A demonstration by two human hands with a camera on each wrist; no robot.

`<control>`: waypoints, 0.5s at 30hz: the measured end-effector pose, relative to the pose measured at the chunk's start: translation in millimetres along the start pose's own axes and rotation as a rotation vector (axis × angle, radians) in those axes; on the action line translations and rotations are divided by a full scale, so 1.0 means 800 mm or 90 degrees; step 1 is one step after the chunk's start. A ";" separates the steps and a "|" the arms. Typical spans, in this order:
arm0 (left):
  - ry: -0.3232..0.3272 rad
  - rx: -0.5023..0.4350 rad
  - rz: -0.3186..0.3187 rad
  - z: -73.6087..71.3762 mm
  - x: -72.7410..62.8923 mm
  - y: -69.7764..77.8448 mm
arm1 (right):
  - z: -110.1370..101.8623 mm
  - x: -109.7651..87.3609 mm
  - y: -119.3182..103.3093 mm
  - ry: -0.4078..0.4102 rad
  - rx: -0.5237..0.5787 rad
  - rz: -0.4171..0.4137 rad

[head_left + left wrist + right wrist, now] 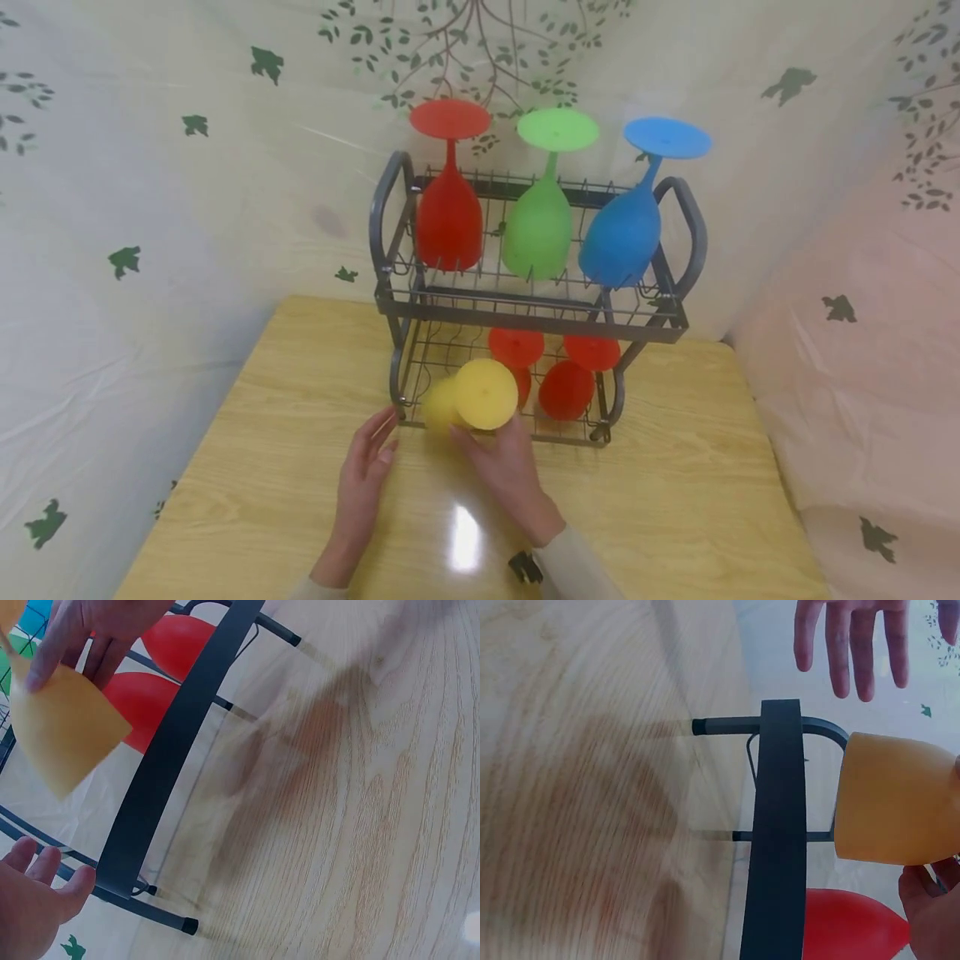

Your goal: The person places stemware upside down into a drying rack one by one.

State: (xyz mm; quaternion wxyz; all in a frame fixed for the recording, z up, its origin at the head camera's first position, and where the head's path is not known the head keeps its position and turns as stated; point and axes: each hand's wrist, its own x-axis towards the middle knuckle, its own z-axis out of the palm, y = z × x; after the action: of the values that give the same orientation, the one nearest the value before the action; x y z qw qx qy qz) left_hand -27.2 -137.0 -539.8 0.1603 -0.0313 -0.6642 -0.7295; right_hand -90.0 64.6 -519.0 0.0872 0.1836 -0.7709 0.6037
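My right hand holds a yellow wine glass at the front left of the rack's lower tier. The glass is upside down, foot toward the head camera; its bowl is blurred in the head view. In the right wrist view the yellow bowl shows plainly, above the tier's dark front bar. Beside the rack's lower left corner is my left hand, fingers extended and holding nothing. To the right of the yellow glass, two red wine glasses stand inverted on the lower tier, one partly hidden by the yellow one.
The dark two-tier wire rack stands at the back of the wooden table. On its upper tier are inverted red, green and blue wine glasses, the blue one tilted. A leaf-patterned cloth hangs behind.
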 end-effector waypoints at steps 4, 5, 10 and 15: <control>0.001 0.005 0.006 -0.001 -0.001 0.001 | 0.008 0.013 0.002 -0.009 -0.041 -0.014; 0.001 0.007 0.007 -0.001 -0.001 0.001 | 0.009 0.015 0.003 -0.010 -0.049 -0.017; -0.002 0.013 0.004 -0.003 -0.003 0.000 | 0.016 0.027 0.006 -0.016 -0.088 -0.011; -0.003 0.020 -0.002 -0.004 -0.005 0.001 | 0.022 0.037 0.008 -0.017 -0.116 0.027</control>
State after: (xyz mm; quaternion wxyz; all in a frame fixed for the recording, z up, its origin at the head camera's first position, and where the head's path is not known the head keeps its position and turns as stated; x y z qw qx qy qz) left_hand -23.0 -139.5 -540.2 0.1581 -0.0299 -0.6761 -0.7190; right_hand -118.0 43.6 -519.0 0.0804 0.1664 -0.8275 0.5302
